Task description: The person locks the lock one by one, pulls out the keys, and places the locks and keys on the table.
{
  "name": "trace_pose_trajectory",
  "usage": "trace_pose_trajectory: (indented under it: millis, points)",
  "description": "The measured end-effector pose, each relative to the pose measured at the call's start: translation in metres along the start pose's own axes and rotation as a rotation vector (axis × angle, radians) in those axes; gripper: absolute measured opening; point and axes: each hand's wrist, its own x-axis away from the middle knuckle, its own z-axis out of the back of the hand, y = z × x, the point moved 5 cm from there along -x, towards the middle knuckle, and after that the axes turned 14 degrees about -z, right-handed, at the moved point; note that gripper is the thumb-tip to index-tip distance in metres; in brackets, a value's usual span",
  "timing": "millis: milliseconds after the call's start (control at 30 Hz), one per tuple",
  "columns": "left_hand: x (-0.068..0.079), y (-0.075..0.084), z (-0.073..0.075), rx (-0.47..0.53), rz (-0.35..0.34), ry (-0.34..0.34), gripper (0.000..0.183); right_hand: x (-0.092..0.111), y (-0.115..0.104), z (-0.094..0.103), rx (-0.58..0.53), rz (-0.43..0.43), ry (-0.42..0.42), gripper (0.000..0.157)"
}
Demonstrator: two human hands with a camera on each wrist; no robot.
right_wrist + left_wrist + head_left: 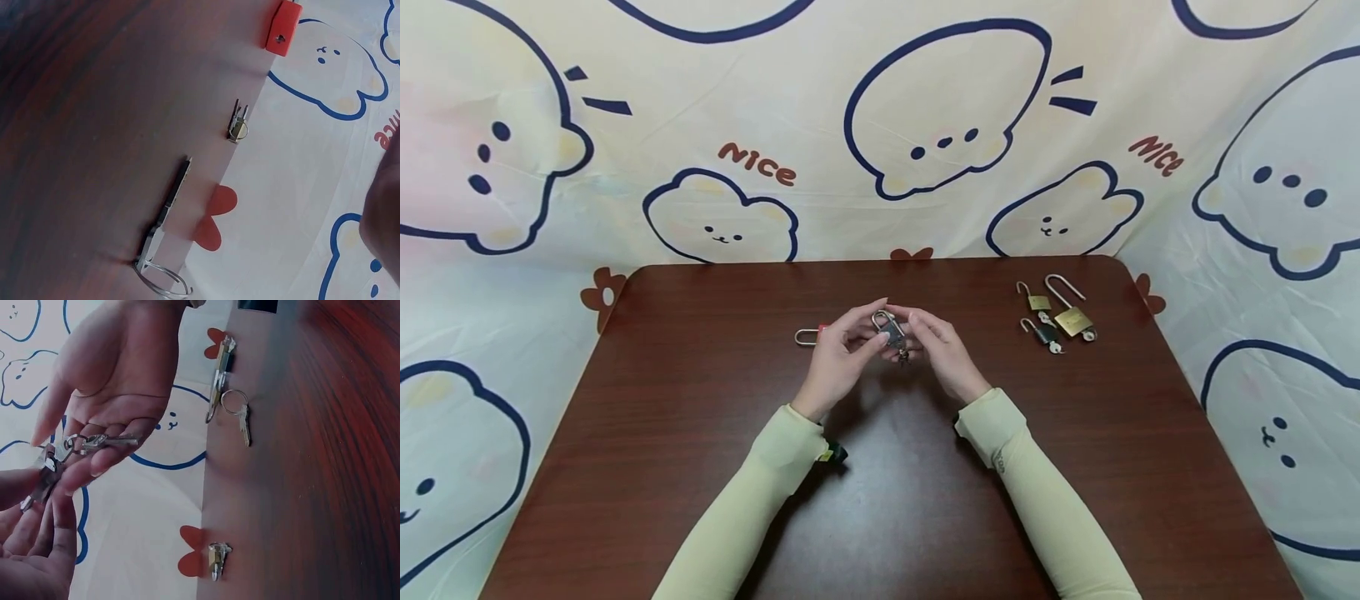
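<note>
A dark padlock (891, 330) with a silver shackle is held between both hands above the table. My left hand (835, 362) pinches its body, the thumb on the near face. My right hand (951, 354) grips it from the other side, index finger behind the shackle; in the left wrist view keys (103, 443) on a ring hang across its fingers. How far the shackle is closed is unclear. Just behind my left hand lies a red padlock (808, 336), partly covered in the head view; its red body (284, 28) shows in the right wrist view.
At the far right lie a large brass padlock (1073, 321), a small brass one (1038, 302) and a black one (1042, 333), shackles open. A ringed key (245, 425) lies on the brown table (700, 467). A printed cloth (820, 92) hangs behind.
</note>
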Motion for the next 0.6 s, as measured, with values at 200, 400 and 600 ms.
trace_pose_trajectory:
  millis: [200,400,600]
  points:
    - [-0.002,0.004,0.005,-0.004,0.009,0.009,0.048,-0.002,0.006,-0.004,-0.047,-0.126,-0.056,0.038]
    - [-0.004,0.005,0.007,0.009,0.029,0.033,0.048,0.001,0.01,-0.011,-0.037,-0.168,-0.198,0.044]
    - [-0.004,0.004,0.007,0.061,0.052,0.048,0.047,0.003,0.01,-0.013,-0.123,-0.183,-0.249,0.031]
